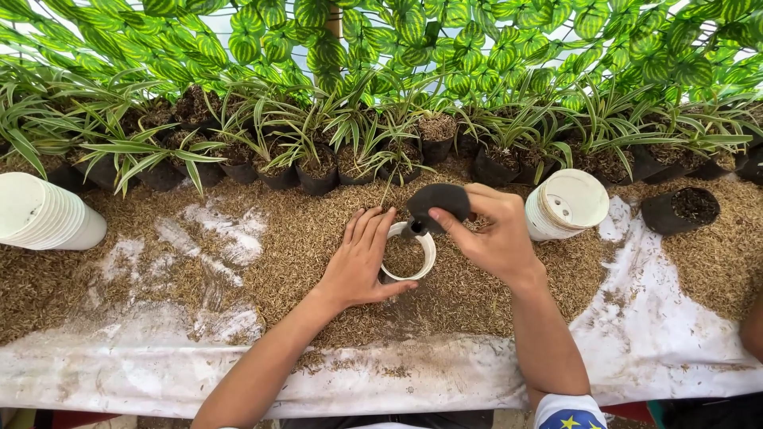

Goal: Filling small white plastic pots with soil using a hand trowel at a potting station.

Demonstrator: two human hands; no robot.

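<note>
Left hand [359, 266] flat against round white pot [408, 256], mouth upward; right hand [489, 230] grasping soft black nursery bag [438, 201], tipped down over it

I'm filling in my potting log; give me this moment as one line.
left hand: steadies white pot | right hand: tips black scoop over it | pot: partly filled with husk mix | stacked white pots: on their side, right

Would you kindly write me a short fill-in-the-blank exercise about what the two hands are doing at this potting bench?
1. The right hand holds a small ____ nursery bag tipped over the pot.
2. The left hand steadies a ____ pot on the husk-covered table.
3. A stack of white pots lies at the far ____ of the table.

Missing words: black; white; left
</note>
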